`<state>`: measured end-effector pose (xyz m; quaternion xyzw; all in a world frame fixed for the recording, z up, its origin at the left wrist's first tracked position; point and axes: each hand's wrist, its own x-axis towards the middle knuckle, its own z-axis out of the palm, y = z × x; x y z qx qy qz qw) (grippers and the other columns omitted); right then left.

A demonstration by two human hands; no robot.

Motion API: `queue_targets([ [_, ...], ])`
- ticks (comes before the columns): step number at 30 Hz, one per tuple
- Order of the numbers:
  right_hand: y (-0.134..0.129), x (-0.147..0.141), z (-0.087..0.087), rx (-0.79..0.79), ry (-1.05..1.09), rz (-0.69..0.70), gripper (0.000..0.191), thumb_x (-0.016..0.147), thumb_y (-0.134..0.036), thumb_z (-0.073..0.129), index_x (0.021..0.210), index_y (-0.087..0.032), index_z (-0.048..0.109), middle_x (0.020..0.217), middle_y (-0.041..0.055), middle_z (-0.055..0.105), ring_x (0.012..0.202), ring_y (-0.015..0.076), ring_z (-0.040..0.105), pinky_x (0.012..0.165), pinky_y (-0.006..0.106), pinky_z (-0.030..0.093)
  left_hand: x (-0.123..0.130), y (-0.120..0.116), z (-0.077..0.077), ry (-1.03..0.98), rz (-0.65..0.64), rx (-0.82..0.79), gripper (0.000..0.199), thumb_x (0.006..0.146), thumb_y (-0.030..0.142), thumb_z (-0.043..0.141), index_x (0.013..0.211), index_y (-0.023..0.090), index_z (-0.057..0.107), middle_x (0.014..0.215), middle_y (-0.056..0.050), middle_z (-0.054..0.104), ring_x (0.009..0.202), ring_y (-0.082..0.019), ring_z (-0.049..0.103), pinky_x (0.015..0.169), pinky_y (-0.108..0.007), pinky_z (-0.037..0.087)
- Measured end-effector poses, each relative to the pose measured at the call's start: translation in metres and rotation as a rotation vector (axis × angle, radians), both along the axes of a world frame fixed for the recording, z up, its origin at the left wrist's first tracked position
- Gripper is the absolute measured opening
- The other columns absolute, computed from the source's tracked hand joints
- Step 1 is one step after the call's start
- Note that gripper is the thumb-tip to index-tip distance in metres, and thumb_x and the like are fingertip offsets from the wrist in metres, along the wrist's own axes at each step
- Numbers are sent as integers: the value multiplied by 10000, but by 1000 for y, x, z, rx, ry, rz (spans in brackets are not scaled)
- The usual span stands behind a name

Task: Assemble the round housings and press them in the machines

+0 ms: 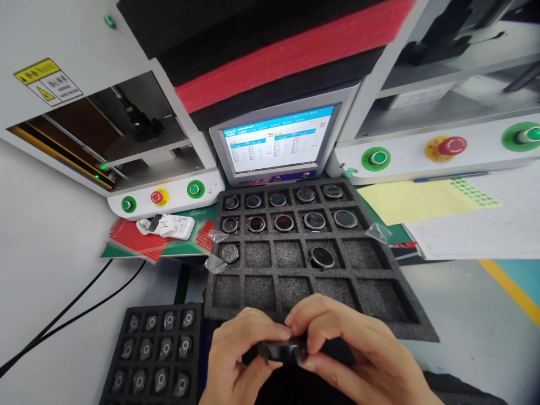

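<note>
Near the bottom middle, both hands hold one black watch case point(282, 352) between them, seen edge-on. My left hand point(242, 351) pinches its left side, thumb below and fingers above. My right hand point(346, 343) grips the right end, with thumb and fingertips closed on it. Its face is turned out of sight, and the fingers cover part of its edge. Just beyond the hands lies a dark foam tray point(295, 235) with square compartments. Several round watch cases sit in it, among them one tilted in its pocket point(323, 257) and one at the left point(230, 253).
A second black tray point(196, 349) with several small wrapped parts is at lower left. Behind stand a monitor point(278, 140) and machines with red stop buttons point(452, 145). A white device point(177, 226) lies left; yellow paper point(417, 197) and white sheets point(476, 230) lie right.
</note>
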<state>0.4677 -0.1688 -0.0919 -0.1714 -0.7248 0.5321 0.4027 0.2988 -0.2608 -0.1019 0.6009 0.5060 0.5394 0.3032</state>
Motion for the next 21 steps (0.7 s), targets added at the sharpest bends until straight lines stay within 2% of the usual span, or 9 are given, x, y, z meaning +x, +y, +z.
queue_targets([
  [5, -1, -2, -2, -33, 77, -20, 198, 988, -326, 616, 822, -219, 604, 835, 19, 701, 763, 139, 704, 687, 204, 595, 2, 1, 0, -33, -9, -17, 169, 969, 339, 584, 1067, 262, 698, 809, -20, 742, 711, -147, 650, 662, -228, 509],
  [9, -3, -3, -3, 10, 167, -89, 46, 944, -230, 676, 982, -227, 702, 810, 57, 732, 761, 201, 730, 666, 280, 638, 4, 3, 1, -56, 6, -24, 169, 963, 347, 592, 1059, 269, 705, 813, -29, 747, 709, -156, 654, 664, -243, 519],
  [14, -5, 1, -1, 160, 122, -122, 306, 881, -67, 705, 1105, -275, 717, 876, 47, 766, 800, 222, 753, 701, 307, 664, 6, 6, 3, -109, 34, -17, 194, 949, 401, 601, 1044, 286, 725, 762, -25, 738, 670, -151, 654, 630, -230, 518],
  [16, -5, 2, -1, 172, 115, -123, 277, 892, -74, 695, 1088, -270, 711, 884, 50, 766, 804, 223, 751, 699, 313, 661, 6, 5, 3, -117, 31, -36, 187, 944, 406, 609, 1042, 299, 727, 783, -16, 746, 679, -145, 653, 645, -224, 517],
  [19, 0, 3, -1, 142, 102, -64, 82, 957, -167, 645, 957, -234, 693, 834, 42, 746, 784, 188, 734, 690, 283, 638, 5, 1, 3, -121, 27, -100, 170, 942, 401, 615, 1030, 308, 727, 794, 5, 741, 698, -135, 651, 660, -208, 504],
  [21, 5, 7, -1, 116, 48, 24, 110, 996, -233, 598, 901, -221, 653, 821, 25, 718, 773, 158, 710, 685, 256, 610, 3, -3, 3, -108, 21, -174, 184, 945, 409, 608, 1003, 289, 734, 793, 0, 733, 712, -139, 657, 666, -207, 496],
])
